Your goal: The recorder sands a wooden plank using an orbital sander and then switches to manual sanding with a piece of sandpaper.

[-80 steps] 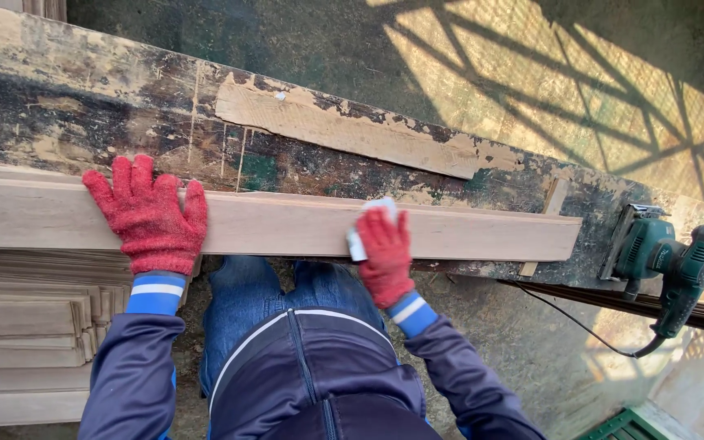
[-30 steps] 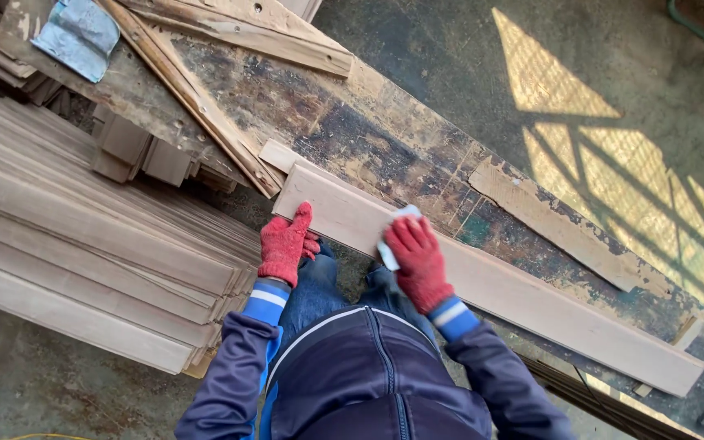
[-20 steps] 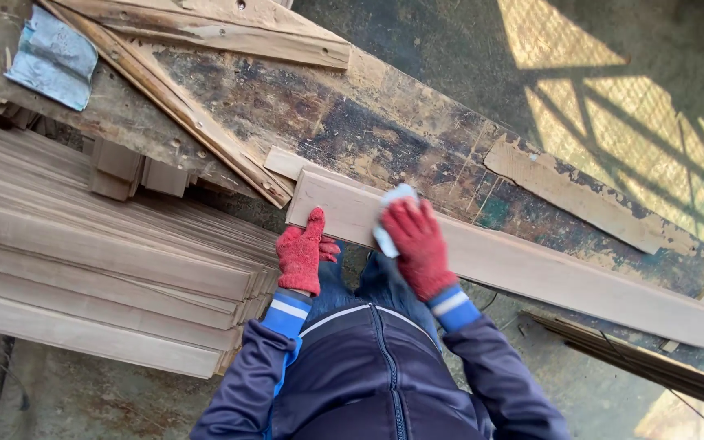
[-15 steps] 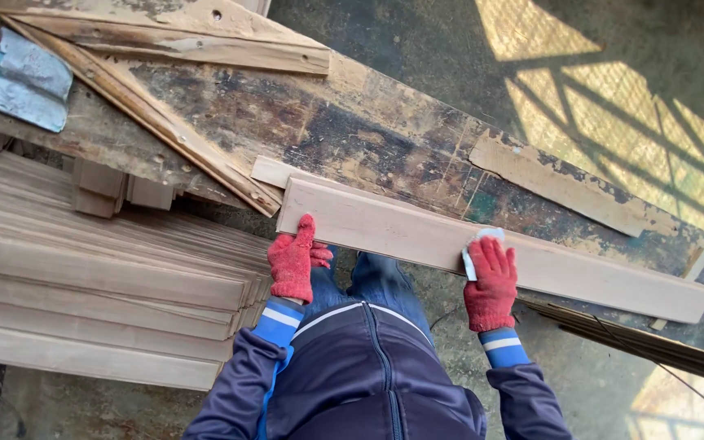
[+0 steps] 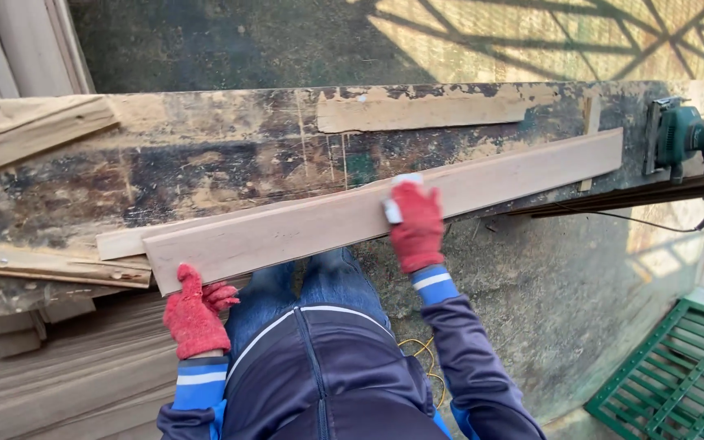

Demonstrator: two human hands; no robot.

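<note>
A long pale wooden plank point(image 5: 303, 232) lies across a worn, paint-stained workbench point(image 5: 205, 155), with its near edge hanging over the bench's front. My right hand point(image 5: 417, 224), in a red knit glove, presses a small pale sanding block point(image 5: 394, 208) against the plank near its middle. My left hand point(image 5: 195, 314), also in a red glove, sits just below the plank's left end, thumb up against its near edge and fingers curled. My blue jeans and dark jacket fill the lower middle.
A green electric sander point(image 5: 694, 138) rests at the bench's right end, its cord trailing down. Stacked pale boards point(image 5: 59, 383) lie at the lower left. A thin wood strip point(image 5: 417, 114) lies on the bench. A green crate point(image 5: 678, 375) stands on the concrete floor at right.
My head has swung right, so the bench now runs level and the sander shows again. My right hand has slid with the block along the plank. My left hand stays by the left end.
</note>
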